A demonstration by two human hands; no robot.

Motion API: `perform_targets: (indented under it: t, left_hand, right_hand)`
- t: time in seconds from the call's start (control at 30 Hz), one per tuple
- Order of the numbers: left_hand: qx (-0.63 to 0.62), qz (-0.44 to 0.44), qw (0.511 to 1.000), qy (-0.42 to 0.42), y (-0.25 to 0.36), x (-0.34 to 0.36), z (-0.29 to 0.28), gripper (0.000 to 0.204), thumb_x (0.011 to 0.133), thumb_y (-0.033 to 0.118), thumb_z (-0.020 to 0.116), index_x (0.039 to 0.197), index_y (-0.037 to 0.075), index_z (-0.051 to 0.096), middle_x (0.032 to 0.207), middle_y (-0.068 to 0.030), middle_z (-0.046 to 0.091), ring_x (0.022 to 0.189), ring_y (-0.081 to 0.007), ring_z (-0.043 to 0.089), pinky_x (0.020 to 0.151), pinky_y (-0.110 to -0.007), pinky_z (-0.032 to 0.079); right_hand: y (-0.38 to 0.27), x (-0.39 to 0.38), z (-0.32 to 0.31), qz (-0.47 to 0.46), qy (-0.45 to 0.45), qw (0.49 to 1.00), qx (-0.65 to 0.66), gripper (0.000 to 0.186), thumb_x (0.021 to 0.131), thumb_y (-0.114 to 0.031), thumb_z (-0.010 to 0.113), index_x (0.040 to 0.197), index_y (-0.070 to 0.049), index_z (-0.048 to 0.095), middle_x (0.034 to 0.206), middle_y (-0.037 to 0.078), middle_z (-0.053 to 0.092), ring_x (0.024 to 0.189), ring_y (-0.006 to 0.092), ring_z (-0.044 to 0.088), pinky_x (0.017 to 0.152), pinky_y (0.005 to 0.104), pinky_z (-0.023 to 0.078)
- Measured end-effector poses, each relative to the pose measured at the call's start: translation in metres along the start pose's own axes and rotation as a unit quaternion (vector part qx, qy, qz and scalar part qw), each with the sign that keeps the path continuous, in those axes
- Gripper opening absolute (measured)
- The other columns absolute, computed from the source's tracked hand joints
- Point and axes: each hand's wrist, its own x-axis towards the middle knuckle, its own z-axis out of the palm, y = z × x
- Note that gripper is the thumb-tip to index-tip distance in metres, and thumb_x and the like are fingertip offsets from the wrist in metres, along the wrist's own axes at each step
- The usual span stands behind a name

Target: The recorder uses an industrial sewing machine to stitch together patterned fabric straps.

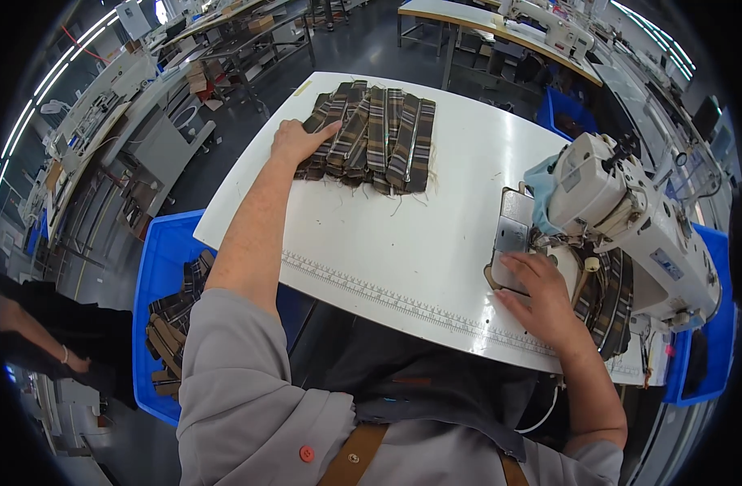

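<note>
On the white sewing table (363, 251), a pile of dark striped fabric strips (376, 134) lies toward the far left. My left hand (298, 144) is at the pile's left edge, its thumb stretched over the cloth and away from the fingers, which are partly hidden. My right hand (541, 298) rests with fingers apart on the metal plate (512, 235) in front of the sewing machine (622, 202), holding nothing. More striped strips (605, 304) lie bunched under the machine's arm, right beside that hand. A light blue cloth (541, 190) hangs on the machine's head.
A printed ruler strip (387, 298) runs along the table's near edge. At the left stands a blue bin (148, 300) with brown and striped pieces; other blue bins (719, 275) are on the right. Another person's arm (39, 334) shows at far left. Workbenches (468, 20) stand beyond.
</note>
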Motion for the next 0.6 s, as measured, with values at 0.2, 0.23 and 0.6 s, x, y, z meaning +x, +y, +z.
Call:
perform_targets:
  t: [0.2,0.23,0.6]
  left_hand:
    - [-0.045,0.024,0.999,0.019,0.046,-0.009,0.004,0.131,0.055,0.087,0.083,0.135,-0.013,0.057,0.127,-0.0260,0.067,0.121,-0.0357,0.066,0.104,-0.042,0.054]
    - [-0.109,0.000,0.994,0.014,0.046,-0.007,0.006,0.126,0.058,0.079,0.087,0.138,-0.013,0.054,0.127,-0.0269,0.067,0.120,-0.0354,0.067,0.103,-0.039,0.054]
    - [-0.123,0.071,0.984,-0.109,0.030,0.007,0.028,0.059,0.082,0.044,0.088,0.120,0.000,0.075,0.110,-0.0153,0.078,0.104,-0.0278,0.075,0.097,-0.035,0.057]
  right_hand:
    - [0.002,0.118,0.057,0.207,0.040,0.944,0.256,0.075,0.098,-0.033,0.072,0.149,0.012,0.042,0.142,0.030,0.057,0.132,0.0382,0.059,0.109,0.0448,0.049]
    - [0.016,0.144,0.074,0.247,0.080,0.925,0.278,0.078,0.096,-0.034,0.074,0.148,0.014,0.041,0.140,0.032,0.058,0.128,0.0380,0.062,0.106,0.0437,0.050]
    - [0.074,0.264,0.108,0.319,0.091,0.878,0.344,0.055,0.088,-0.039,0.083,0.116,0.006,0.070,0.112,0.021,0.076,0.104,0.0348,0.074,0.092,0.0418,0.057]
